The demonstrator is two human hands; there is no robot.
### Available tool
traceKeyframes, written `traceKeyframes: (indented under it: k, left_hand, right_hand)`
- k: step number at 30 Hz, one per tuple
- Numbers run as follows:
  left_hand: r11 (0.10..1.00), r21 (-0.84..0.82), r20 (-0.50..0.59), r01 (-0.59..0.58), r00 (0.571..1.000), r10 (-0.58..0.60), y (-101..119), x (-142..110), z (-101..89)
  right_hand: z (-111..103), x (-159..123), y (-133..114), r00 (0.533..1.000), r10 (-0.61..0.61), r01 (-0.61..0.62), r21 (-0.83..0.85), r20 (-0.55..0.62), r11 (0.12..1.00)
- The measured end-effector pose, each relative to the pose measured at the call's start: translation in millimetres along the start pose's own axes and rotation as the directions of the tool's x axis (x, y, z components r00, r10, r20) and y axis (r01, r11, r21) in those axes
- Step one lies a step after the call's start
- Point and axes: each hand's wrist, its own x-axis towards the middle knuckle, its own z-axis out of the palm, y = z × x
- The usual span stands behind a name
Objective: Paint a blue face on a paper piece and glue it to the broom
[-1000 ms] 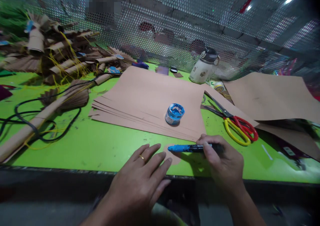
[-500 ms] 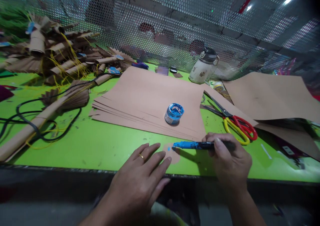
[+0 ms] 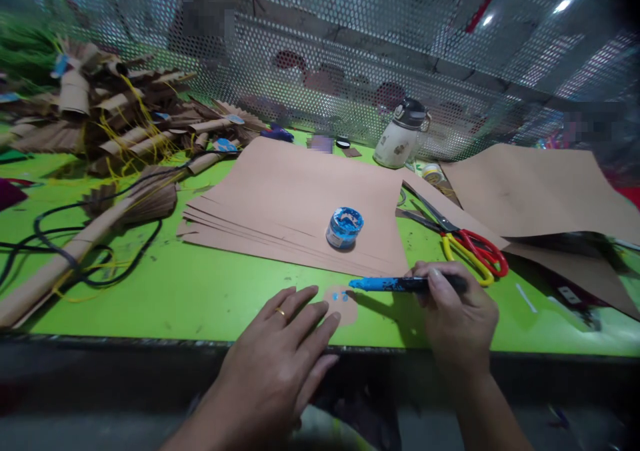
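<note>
My right hand (image 3: pixel 463 311) pinches a black marker pen (image 3: pixel 390 284) whose front half is coated in blue paint. The pen's tip hovers just off a small rounded brown paper cutout (image 3: pixel 345 313) at the table's front edge. Two small blue paint marks show on the cutout's upper part. My left hand (image 3: pixel 285 341) rests with fingers stretched out, fingertips on the cutout's left edge; a ring is on one finger. Just beyond, an uncapped jar of blue paint (image 3: pixel 344 228) stands on a stack of brown paper sheets (image 3: pixel 300 191).
Red-and-yellow-handled scissors (image 3: pixel 467 244) lie right of the stack, beside more brown paper (image 3: pixel 530 191). A white bottle (image 3: pixel 400 138) stands behind. Rolled and pleated paper pieces with yellow string (image 3: pixel 125 124) pile up at left, near a black cord (image 3: pixel 65 251). Perforated metal mesh (image 3: pixel 320 51) closes the back.
The pen tip has lifted off the cutout and shifted slightly up and right. A second blue mark now shows beside the first. My left hand stays in place.
</note>
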Motion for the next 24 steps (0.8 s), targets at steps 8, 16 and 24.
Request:
traceKeyframes:
  k: [8, 16, 24]
  left_hand:
    - [1.000, 0.024, 0.001, -0.010, 1.000, 0.010, -0.2, -0.1, 0.3]
    - [1.000, 0.007, -0.013, -0.007, 1.000, 0.007, 0.4, 3.3, -0.8]
    - [1.000, 0.019, -0.026, -0.013, 1.000, 0.014, 0.6, 2.6, -1.4]
  right_hand:
    - [1.2, -5.0, -8.1, 0.994, 0.009, 0.002, -0.105, 0.104, 0.994]
    - [5.0, -1.3, -13.6, 0.992, -0.007, 0.032, -0.196, 0.126, 0.980]
    - [2.1, -0.4, -7.5, 0.995, 0.028, -0.011, -0.168, 0.099, 0.986]
